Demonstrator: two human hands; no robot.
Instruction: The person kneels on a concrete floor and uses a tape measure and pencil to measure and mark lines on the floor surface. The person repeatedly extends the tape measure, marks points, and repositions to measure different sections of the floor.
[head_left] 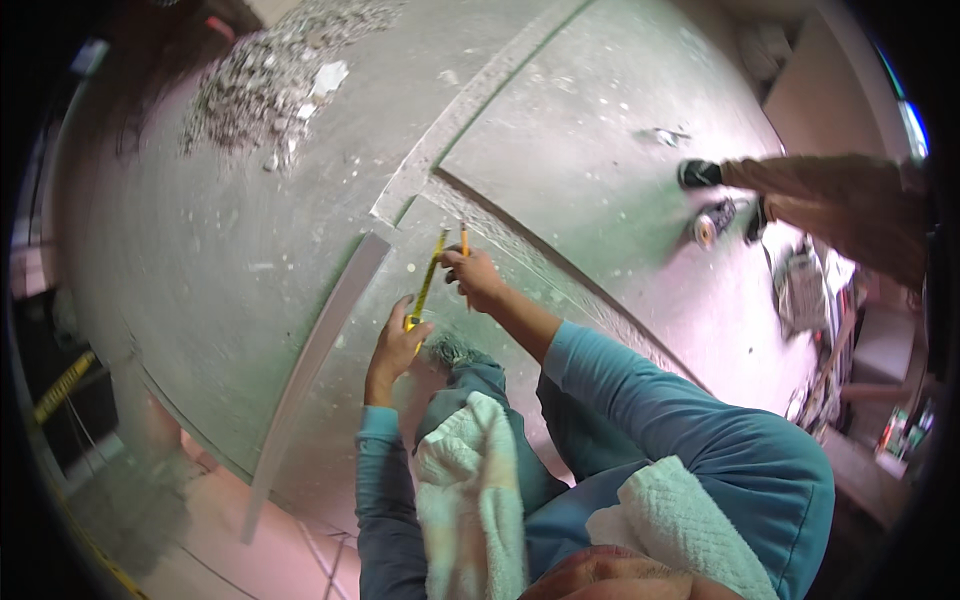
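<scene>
My left hand (398,345) is closed around the case of a yellow tape measure (427,284), whose blade is drawn out toward the floor ahead. My right hand (477,278) grips an orange pencil (464,240) pointing away from me, and its fingers are at the tape's blade. Just beyond the tape's end, a shallow strip cut into the concrete floor (410,187) meets a second cut strip (560,262) that runs toward the lower right. To the left of my left hand lies a long, straight grey bar (318,375), flat on the floor.
A heap of rubble (265,85) lies at the far left. On the right stands another person in brown trousers (830,205) and dark shoes, with a power tool (712,223) on the floor beside them. A bag (800,290) and clutter sit farther right. A white towel (470,460) hangs over me.
</scene>
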